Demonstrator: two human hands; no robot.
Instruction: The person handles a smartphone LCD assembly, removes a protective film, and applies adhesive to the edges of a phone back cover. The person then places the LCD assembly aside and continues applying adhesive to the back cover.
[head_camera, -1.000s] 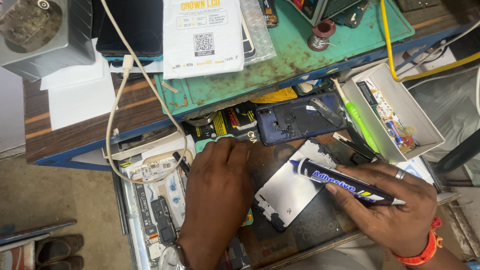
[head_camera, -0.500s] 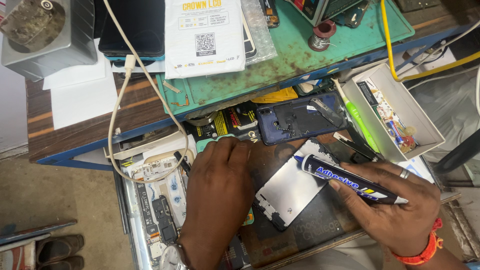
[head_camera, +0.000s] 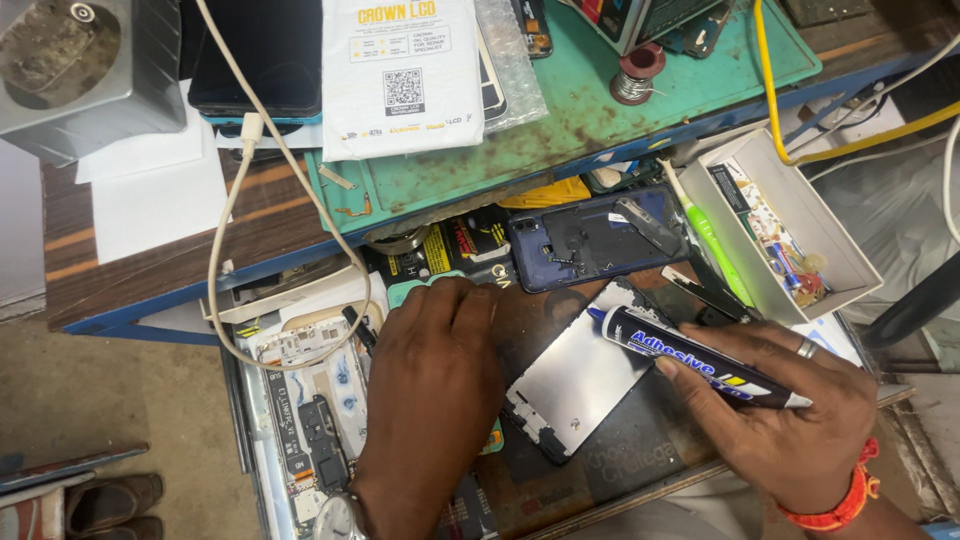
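R hand (head_camera: 800, 420) has its grip pinched round a dark adhesive tube (head_camera: 700, 358), thumb and fingers pressed on the barrel's rear half. Tube's long axis runs lower-R to upper-L, white nozzle tip at the upper-L end, touching or just over the top edge of the silver phone frame (head_camera: 585, 380). So the frame lies down and to the L of the grip, its own long axis tilted, running from lower-L up to the R, roughly square to the tube. Whether glue is coming out: can't tell.

L hand (head_camera: 435, 370) lies flat, fingers spread and pressed on the clutter just L of the frame, holding nothing; it sits beside the frame's L edge, touching or nearly so. R hand is the one working the frame's top edge.

Beyond: blue phone back shell (head_camera: 600, 238) just above the frame, white parts box (head_camera: 790, 230) to the R, green mat (head_camera: 600, 110) on the bench (head_camera: 130, 260) above.

Vs 0.5 s ago: nozzle has crept a bit up and L along the frame edge, R hand following. L hand hasn't moved.
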